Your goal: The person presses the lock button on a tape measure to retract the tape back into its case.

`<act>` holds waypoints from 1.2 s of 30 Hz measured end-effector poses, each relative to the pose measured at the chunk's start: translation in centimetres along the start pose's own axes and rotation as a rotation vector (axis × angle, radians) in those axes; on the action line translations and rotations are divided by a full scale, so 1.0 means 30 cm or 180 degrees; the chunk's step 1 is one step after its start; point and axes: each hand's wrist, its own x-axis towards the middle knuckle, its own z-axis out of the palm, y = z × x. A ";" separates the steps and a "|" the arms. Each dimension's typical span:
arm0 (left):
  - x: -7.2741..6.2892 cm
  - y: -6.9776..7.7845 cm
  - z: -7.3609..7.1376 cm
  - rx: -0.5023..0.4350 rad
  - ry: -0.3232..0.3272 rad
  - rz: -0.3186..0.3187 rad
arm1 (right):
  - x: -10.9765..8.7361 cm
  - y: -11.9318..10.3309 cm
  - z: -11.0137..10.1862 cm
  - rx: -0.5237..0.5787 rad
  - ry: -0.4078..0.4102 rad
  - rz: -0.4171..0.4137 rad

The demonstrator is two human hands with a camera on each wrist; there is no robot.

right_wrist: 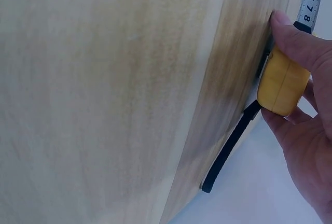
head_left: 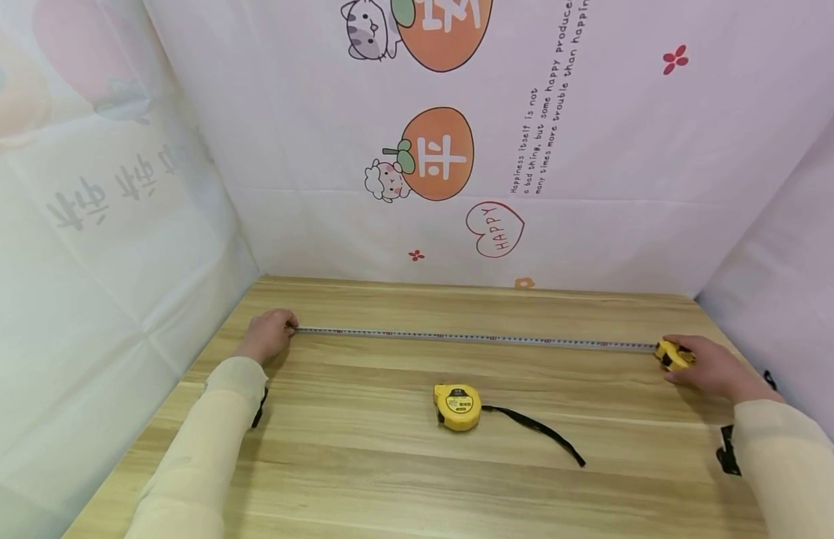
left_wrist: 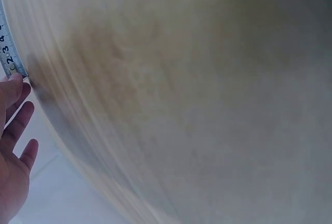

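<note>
Tape (head_left: pixel 467 337) is stretched across the surface (head_left: pixel 349 464); its end (left_wrist: pixel 11 64) is pinched by the left grip (head_left: pixel 265 335), its yellow case (right_wrist: pixel 282 84) is grasped by the right grip (head_left: pixel 710 365). Both should be held low and steady so slack is avoided.

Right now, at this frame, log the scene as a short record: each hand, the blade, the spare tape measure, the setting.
Left hand: pinches the blade's free end
Right hand: grips the yellow case
Blade: extended between both hands, nearly straight
Spare tape measure: untouched, nearer the person than the blade; black strap trailing right
Setting: wooden table, printed white backdrop
</note>
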 end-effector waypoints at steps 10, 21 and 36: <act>-0.005 -0.001 -0.006 -0.0097 0.0101 0.0094 | -0.011 0.001 -0.015 -0.0084 0.0078 -0.0040; -0.004 -0.013 -0.024 -0.0324 0.0398 0.0181 | -0.003 -0.007 -0.046 -0.0081 0.0275 -0.0201; -0.014 -0.016 -0.070 -0.0877 0.0410 0.0202 | -0.021 -0.020 -0.068 -0.0276 0.0607 -0.0349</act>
